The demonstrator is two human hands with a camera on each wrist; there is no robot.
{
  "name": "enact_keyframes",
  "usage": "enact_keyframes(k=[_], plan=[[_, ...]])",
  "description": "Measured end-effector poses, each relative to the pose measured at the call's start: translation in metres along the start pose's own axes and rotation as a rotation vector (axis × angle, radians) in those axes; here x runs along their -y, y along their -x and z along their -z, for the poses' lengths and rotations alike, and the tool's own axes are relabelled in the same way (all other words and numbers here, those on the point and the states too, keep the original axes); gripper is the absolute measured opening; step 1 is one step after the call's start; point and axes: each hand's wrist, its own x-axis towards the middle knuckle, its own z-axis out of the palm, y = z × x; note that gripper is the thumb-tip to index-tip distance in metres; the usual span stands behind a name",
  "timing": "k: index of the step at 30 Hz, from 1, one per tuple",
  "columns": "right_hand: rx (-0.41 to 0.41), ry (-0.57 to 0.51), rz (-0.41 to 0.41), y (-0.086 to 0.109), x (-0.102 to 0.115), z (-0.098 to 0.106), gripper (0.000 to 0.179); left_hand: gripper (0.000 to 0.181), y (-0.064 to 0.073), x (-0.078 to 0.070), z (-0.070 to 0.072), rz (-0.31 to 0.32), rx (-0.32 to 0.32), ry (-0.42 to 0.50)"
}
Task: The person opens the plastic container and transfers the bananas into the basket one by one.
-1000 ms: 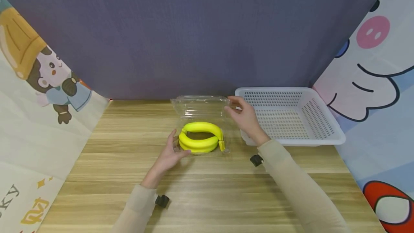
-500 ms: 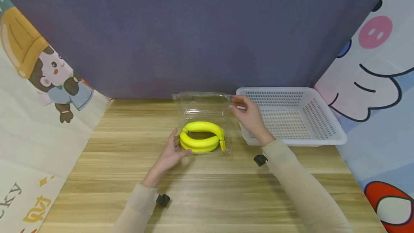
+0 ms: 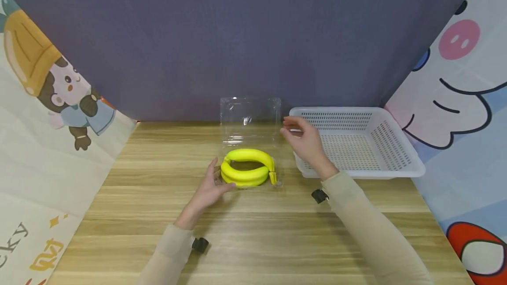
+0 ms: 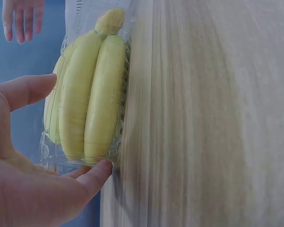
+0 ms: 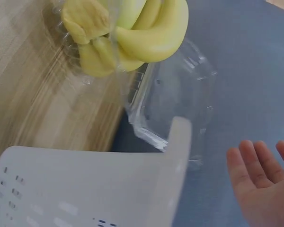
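A clear plastic clamshell box (image 3: 250, 122) stands on the table with its lid raised up and back against the dark backdrop. Yellow bananas (image 3: 247, 155) lie curved in its base, their stem end to the right. My left hand (image 3: 207, 189) holds the left end of the base, thumb along one side and fingers along the other; the left wrist view shows a fingertip (image 4: 103, 166) at the box's corner. Just right of the lid, my right hand (image 3: 305, 140) is raised with loosely bent fingers. In the right wrist view a gap separates it from the lid (image 5: 177, 90).
A white perforated basket (image 3: 400, 171) stands at the back right, close to the box, partly behind my right hand. The wooden table (image 3: 257, 236) ends at a dark backdrop (image 3: 237, 47), with cartoon-printed sheets (image 3: 95, 104) at both sides.
The lid has swung upward and back, from tilted to nearly upright. My right hand held its right corner, and has let go of it. My left hand stays at the box's left end.
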Motion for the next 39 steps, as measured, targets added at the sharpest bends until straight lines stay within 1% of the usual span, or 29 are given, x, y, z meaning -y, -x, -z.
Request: enact_keyframes(k=[5, 10, 19, 27, 32, 39], plan=[[0.020, 0.028, 0.055, 0.003, 0.009, -0.002, 0.037, 0.109, 0.000, 0.001, -0.001, -0.008, -0.008, -0.033], [0.025, 0.081, 0.112, 0.005, 0.016, -0.004, 0.039, 0.109, 0.002, 0.000, -0.001, 0.000, -0.005, -0.032], [0.071, 0.312, 0.139, 0.007, 0.020, -0.012, 0.047, 0.109, 0.003, 0.000, -0.002, -0.015, -0.009, -0.033], [0.119, 0.431, 0.196, 0.007, 0.023, -0.021, 0.053, 0.109, 0.003, 0.000, -0.003, -0.020, -0.013, -0.041], [0.144, 0.465, 0.184, 0.007, 0.022, -0.027, 0.054, 0.109, 0.004, -0.001, -0.004, -0.018, -0.018, -0.045], [0.192, 0.484, 0.101, 0.007, 0.019, -0.037, 0.058, 0.108, 0.004, -0.003, -0.004, -0.021, -0.017, -0.052]])
